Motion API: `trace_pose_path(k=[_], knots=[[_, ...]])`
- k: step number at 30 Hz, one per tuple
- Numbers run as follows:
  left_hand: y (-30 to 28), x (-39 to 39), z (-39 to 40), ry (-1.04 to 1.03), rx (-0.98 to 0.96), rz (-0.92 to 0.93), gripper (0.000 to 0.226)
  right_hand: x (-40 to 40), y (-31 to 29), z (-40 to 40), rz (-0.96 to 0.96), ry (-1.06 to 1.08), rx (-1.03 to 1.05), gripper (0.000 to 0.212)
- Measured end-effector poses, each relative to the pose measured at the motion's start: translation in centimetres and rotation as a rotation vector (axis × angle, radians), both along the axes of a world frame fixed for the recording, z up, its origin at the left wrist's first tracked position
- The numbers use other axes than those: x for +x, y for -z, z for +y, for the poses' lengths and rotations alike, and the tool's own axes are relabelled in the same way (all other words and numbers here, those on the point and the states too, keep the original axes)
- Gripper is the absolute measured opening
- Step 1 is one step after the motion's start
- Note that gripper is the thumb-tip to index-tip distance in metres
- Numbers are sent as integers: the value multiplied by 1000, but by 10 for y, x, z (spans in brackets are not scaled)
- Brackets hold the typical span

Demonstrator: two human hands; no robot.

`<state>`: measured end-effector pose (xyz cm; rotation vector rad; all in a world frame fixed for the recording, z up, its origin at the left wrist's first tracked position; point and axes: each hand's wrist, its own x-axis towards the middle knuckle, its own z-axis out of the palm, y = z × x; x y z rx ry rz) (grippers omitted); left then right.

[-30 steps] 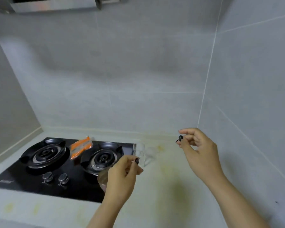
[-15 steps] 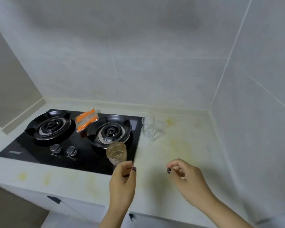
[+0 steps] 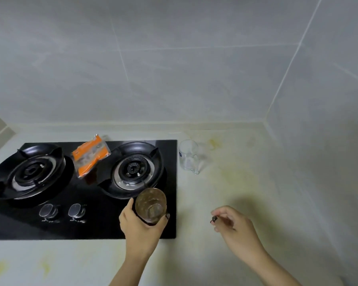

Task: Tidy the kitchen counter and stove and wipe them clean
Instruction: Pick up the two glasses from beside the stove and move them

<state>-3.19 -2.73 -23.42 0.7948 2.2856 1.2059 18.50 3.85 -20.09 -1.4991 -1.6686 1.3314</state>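
Fingers [image 3: 130, 205] of the left hand [image 3: 142, 230] are curling around a small brownish glass [image 3: 151, 205], gripping it over the front right corner of the black stove [image 3: 103, 219]. Just beyond those fingers the right burner [image 3: 132, 169] is sitting, and to their left two control knobs [image 3: 62, 210] are lying side by side. Farther off, past the knobs, an orange packet [image 3: 90, 154] is resting between the right burner and the left burner [image 3: 29, 172]. Well to the right of the gripping fingers, the right hand [image 3: 236, 228] is hovering over the stained counter [image 3: 236, 182] with its fingers loosely curled and holding nothing, dark nails showing. Beyond both hands, a clear measuring cup [image 3: 188, 155] is standing on the counter just beside the stove's right edge, near the tiled wall [image 3: 174, 69].
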Motion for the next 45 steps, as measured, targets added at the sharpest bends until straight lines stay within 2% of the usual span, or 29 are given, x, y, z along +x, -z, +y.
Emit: trace_pose_path(k=[2, 4, 6, 12, 16, 19, 22, 24, 27, 30, 33, 40, 45], knots=[[8, -3, 4, 5, 9, -24, 103, -2, 7, 2, 6, 43, -13, 25], [15, -5, 6, 2, 62, -19, 82, -1, 11, 5, 11, 74, -19, 27], [21, -8, 6, -6, 81, -24, 72, 3, 14, 11, 20, 102, -28, 30], [23, 2, 21, -146, 50, -169, 83, 46, 12, 59, 24, 194, -18, 30], [11, 23, 28, -246, 22, -180, 81, 89, 15, 96, 13, 308, -19, 31], [1, 46, 35, -274, 35, -201, 80, 117, 22, 123, -71, 363, -47, 29], [-6, 74, 44, -212, 54, -177, 81, 138, 38, 152, -185, 341, -84, 29], [-10, 90, 50, -163, 72, -158, 82, 149, 54, 169, -319, 298, -58, 29], [-18, 112, 60, -88, 101, -170, 82, 156, 66, 185, -535, 221, -17, 13], [-25, 128, 66, -19, 134, -165, 84, 154, 66, 195, -701, 169, 22, 16], [-30, 137, 66, 23, 166, -162, 85, 153, 64, 201, -777, 176, 59, 23], [-46, 139, 52, 48, 206, -148, 85, 147, 61, 211, -979, 111, 4, 33], [-52, 131, 44, 27, 225, -130, 84, 145, 61, 210, -1031, 106, -15, 36]])
